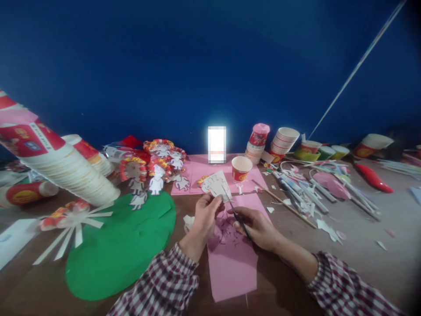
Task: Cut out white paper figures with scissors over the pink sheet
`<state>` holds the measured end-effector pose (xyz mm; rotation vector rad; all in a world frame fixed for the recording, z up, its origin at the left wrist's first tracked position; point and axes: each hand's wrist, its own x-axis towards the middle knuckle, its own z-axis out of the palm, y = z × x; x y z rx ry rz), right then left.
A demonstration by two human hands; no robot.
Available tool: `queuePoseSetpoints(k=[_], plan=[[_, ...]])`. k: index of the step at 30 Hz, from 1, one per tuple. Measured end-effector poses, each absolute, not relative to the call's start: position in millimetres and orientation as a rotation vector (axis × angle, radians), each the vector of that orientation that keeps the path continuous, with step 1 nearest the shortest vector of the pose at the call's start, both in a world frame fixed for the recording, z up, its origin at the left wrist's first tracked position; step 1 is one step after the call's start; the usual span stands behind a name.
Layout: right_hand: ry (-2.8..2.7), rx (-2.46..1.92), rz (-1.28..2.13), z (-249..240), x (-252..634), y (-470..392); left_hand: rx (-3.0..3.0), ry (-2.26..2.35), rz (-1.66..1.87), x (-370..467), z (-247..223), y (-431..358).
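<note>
My left hand is closed on a small piece of white paper with a figure drawn on it, held up near the middle of the view. In my right hand is a pair of dark-handled scissors, its blades pointing up at the right side of the paper. Whether the blades touch the paper is hard to tell. Below both hands lies pink paper with dark lines drawn on its upper part. A single paper cup stands beyond my hands.
A long leaning stack of cups and a green paper shape are on the left, beside white cut-out figures. Rightward lie a wooden stick, markers, paper scraps and a red object. More cup stacks stand behind.
</note>
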<state>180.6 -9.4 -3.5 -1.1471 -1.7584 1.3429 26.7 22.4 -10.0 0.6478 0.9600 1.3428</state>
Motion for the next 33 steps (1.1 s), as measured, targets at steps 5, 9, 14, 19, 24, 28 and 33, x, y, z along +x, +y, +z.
queuePoseSetpoints(k=[5,9,14,19,24,28,33], plan=[[-1.761,-1.154,1.346,-2.4,180.4,-8.8,0.670,0.964,1.336,26.4,-11.7,22.5],[-1.762,-1.149,1.349,-2.4,180.0,-8.9,0.647,0.983,1.335,26.3,-11.6,22.8],[-1.764,-1.153,1.339,-1.5,180.1,-9.4,0.668,0.969,1.332,26.2,-11.8,22.7],[-1.766,-1.154,1.347,-1.2,180.4,-9.4,0.668,0.958,1.335,26.4,-12.0,22.3],[-1.771,-1.176,1.345,-2.2,180.9,-9.3,0.660,0.977,1.332,26.4,-10.1,21.8],[-1.785,-1.174,1.338,-1.3,180.5,-8.9,0.651,0.975,1.326,26.3,-8.2,21.5],[-1.784,-1.179,1.345,0.1,180.1,-9.2,0.645,0.999,1.325,26.6,-8.2,21.8]])
